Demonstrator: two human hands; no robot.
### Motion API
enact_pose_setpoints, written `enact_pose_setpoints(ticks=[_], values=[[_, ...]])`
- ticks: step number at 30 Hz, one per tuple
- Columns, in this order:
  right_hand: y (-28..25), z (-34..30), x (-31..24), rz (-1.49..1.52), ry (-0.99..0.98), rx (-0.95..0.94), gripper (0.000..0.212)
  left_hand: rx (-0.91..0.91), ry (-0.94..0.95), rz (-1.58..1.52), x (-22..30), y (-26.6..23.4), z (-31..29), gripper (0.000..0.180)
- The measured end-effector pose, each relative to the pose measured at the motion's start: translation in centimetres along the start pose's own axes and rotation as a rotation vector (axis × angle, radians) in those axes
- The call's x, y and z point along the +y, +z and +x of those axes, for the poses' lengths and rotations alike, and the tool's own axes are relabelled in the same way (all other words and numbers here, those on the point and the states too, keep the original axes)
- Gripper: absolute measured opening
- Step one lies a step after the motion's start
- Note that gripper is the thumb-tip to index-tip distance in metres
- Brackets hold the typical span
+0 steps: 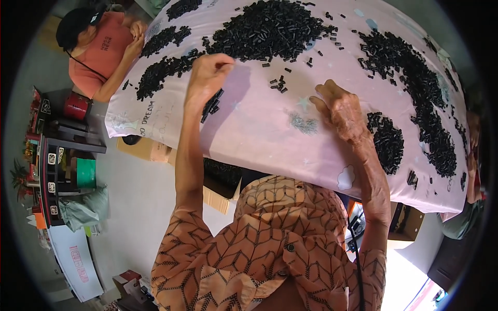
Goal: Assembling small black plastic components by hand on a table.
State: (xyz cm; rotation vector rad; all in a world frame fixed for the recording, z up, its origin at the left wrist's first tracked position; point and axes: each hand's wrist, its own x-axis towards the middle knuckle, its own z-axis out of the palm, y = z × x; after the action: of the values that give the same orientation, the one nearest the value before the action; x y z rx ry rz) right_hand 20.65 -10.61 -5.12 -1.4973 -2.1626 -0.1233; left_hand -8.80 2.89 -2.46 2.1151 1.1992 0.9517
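Note:
Over the pink cloth-covered table, my left hand is raised near a large heap of small black tube-like pieces. Its fingertips are pinched together; whatever they hold is too small or hidden to make out. My right hand hovers at the right of the middle with bent fingers slightly apart, and nothing shows in them. Between the hands lie a few loose black pieces and a greyish speckled patch of tiny bits. A smaller pile of black pieces sits beside my right wrist.
Another long heap of black pieces runs down the table's right side. A person in an orange shirt works at the far left edge; part of another person's arm shows at the right. Below the table stands a cardboard box.

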Motion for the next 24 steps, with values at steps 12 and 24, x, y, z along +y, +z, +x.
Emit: enact_pose_setpoints(ticks=[12, 24], values=[[0.5, -0.5, 1.1, -0.046, 0.028, 0.070, 0.017, -0.091, 0.175, 0.343, 1.5, 8.4, 3.7, 0.014], [1.9, 0.1, 0.9, 0.022, 0.071, 0.040, 0.012, -0.202, 0.187, -0.058, 2.1, 7.7, 2.5, 0.017]])
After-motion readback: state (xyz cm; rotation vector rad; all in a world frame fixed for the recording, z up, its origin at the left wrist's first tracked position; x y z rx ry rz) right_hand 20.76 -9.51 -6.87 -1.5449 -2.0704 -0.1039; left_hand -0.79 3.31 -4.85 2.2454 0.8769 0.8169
